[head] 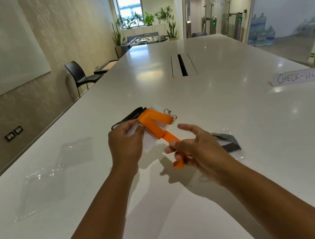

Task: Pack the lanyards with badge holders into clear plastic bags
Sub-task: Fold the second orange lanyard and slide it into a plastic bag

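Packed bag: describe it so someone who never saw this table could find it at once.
On the long white table, look just beyond the right hand, on its right side. The packed bag lies flat there with a grey lanyard inside; the clear bags left of the left hand lie empty.

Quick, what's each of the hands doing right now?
Left hand: grips the badge holder with the orange lanyard wrapped on it.
Right hand: pinches the lanyard's loose end.
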Available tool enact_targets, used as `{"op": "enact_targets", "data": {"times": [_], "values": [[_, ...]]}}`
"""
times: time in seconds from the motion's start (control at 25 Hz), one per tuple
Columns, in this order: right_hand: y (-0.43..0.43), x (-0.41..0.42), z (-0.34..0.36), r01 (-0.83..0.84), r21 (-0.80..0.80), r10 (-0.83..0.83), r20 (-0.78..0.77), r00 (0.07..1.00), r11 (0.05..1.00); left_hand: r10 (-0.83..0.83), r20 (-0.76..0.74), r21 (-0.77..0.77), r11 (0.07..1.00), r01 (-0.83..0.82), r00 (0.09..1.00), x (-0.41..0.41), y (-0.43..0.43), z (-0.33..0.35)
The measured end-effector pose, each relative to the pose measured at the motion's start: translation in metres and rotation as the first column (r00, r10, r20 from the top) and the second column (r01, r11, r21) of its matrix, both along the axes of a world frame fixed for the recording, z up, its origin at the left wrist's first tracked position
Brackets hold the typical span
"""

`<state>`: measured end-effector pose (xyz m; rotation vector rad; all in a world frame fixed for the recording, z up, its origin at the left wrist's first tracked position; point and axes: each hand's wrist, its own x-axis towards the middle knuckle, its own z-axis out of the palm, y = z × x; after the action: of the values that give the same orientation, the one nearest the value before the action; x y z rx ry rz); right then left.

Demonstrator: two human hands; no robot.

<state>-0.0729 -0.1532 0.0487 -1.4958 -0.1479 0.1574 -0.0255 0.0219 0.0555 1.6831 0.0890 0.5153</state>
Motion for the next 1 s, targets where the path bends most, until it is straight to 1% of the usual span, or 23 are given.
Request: {"op": "enact_targets", "data": {"times": [0.04, 0.08, 0.12, 0.16, 0.2, 0.24, 0.28, 0.32, 0.36, 0.44, 0.52, 0.6, 0.68, 0.8, 0.88, 1.0], "values": [[0.003, -0.001, -0.002, 0.137, -0.13, -0.12, 0.134, 0.984, 0.982, 0.034, 0.021, 0.101, 0.994, -0.036, 0.999, 0.0, 0.0, -0.001], [0.004, -0.002, -0.003, 0.231, -0.196, -0.172, 0.276, 0.946, 0.953, 0.052, 0.055, 0.231, 0.971, -0.064, 0.997, 0.001, 0.001, -0.004], [0.003, -0.002, -0.003, 0.278, -0.206, -0.184, 0.383, 0.905, 0.938, 0.04, 0.078, 0.365, 0.929, -0.066, 0.996, -0.001, 0.0, -0.005], [0.0, -0.001, -0.003, 0.318, -0.207, -0.194, 0.462, 0.865, 0.925, -0.016, 0.077, 0.462, 0.887, -0.022, 0.997, -0.002, -0.002, -0.005], [-0.004, 0.0, -0.001, 0.362, -0.209, -0.207, 0.528, 0.824, 0.908, -0.115, 0.048, 0.512, 0.856, 0.074, 0.992, -0.004, -0.004, -0.006], [-0.007, 0.002, 0.0, 0.393, -0.213, -0.214, 0.567, 0.796, 0.895, -0.235, 0.005, 0.519, 0.832, 0.199, 0.972, -0.006, -0.006, -0.007], [-0.01, 0.003, 0.001, 0.389, -0.206, -0.212, 0.572, 0.792, 0.898, -0.341, -0.039, 0.499, 0.808, 0.314, 0.939, -0.008, -0.008, -0.008], [-0.013, 0.005, 0.002, 0.352, -0.204, -0.191, 0.549, 0.813, 0.914, -0.411, -0.061, 0.473, 0.791, 0.389, 0.91, -0.008, -0.009, -0.009], [-0.015, 0.006, 0.001, 0.307, -0.217, -0.158, 0.517, 0.841, 0.927, -0.444, -0.067, 0.458, 0.782, 0.423, 0.894, -0.008, -0.01, -0.009], [-0.017, 0.007, 0.0, 0.26, -0.283, -0.104, 0.468, 0.878, 0.923, -0.462, -0.079, 0.444, 0.777, 0.446, 0.883, -0.007, -0.009, -0.009], [-0.016, 0.008, -0.001, 0.249, -0.339, -0.087, 0.428, 0.899, 0.907, -0.456, -0.106, 0.441, 0.775, 0.453, 0.883, -0.006, -0.004, -0.007], [-0.011, 0.006, -0.001, 0.243, -0.386, -0.068, 0.414, 0.907, 0.89, -0.428, -0.135, 0.457, 0.774, 0.439, 0.894, -0.006, 0.002, -0.006], [-0.008, 0.004, -0.001, 0.248, -0.435, -0.054, 0.412, 0.91, 0.866, -0.431, -0.162, 0.485, 0.749, 0.452, 0.888, -0.007, 0.007, -0.004], [-0.003, 0.0, -0.004, 0.26, -0.485, -0.027, 0.437, 0.899, 0.835, -0.463, -0.156, 0.507, 0.72, 0.474, 0.872, -0.009, 0.018, 0.002], [0.001, -0.002, -0.008, 0.294, -0.522, -0.01, 0.48, 0.877, 0.801, -0.487, -0.128, 0.476, 0.734, 0.485, 0.864, -0.009, 0.024, 0.004], [0.001, -0.003, -0.009, 0.382, -0.544, -0.033, 0.544, 0.838, 0.747, -0.492, -0.11, 0.432, 0.759, 0.487, 0.864, -0.01, 0.017, 0.003]]}}
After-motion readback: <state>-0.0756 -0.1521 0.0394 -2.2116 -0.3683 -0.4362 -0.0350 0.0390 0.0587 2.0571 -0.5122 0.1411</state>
